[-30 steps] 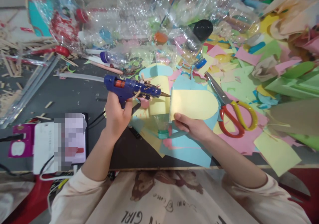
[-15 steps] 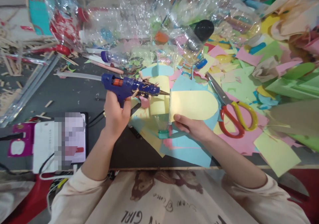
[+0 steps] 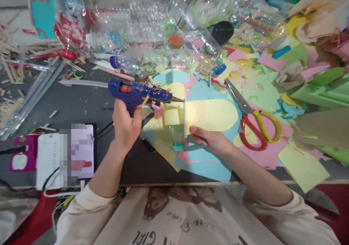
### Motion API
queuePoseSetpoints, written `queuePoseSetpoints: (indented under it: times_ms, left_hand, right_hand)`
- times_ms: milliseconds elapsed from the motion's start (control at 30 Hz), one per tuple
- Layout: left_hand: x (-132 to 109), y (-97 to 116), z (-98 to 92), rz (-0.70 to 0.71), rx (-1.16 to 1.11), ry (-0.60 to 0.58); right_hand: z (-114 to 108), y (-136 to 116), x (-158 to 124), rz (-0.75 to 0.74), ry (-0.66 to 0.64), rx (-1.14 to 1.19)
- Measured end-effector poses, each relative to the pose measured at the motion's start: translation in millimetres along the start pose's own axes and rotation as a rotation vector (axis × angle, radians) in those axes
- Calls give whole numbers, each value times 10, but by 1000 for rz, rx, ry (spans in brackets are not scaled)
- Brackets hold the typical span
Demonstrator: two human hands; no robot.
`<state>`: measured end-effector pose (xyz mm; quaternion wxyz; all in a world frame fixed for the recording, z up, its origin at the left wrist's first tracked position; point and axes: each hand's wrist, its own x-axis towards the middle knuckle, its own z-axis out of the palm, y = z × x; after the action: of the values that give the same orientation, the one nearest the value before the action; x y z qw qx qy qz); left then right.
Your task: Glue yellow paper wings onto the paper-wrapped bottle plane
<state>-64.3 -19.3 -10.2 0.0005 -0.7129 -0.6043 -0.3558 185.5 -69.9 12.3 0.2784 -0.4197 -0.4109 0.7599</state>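
My left hand [image 3: 125,123] is closed round the grip of a blue glue gun [image 3: 139,93], held level with its nozzle pointing right. The nozzle tip touches the left edge of a pale yellow paper piece with a rounded end [image 3: 211,115]. My right hand [image 3: 211,140] pinches that paper at its lower left corner, thumb on top. Under the paper lies a small clear bottle with a teal cap [image 3: 177,140] on blue and yellow sheets.
Red and yellow scissors [image 3: 252,119] lie right of the paper. Clear plastic bottles [image 3: 152,27] and a black cap [image 3: 222,32] crowd the far side. Coloured paper scraps [image 3: 297,92] cover the right. A white device [image 3: 65,156] with cables sits at the left, wooden sticks [image 3: 11,70] beyond.
The glue gun has shifted slightly left and up along the paper's left edge. My right hand and the yellow paper have barely moved.
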Motion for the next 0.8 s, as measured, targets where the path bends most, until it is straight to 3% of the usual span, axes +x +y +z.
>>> queuePoseSetpoints:
  times_ms: [800]
  left_hand:
    - [17, -15, -40, -39, -74, -80]
  right_hand:
    - [9, -30, -2, 32, 7, -21]
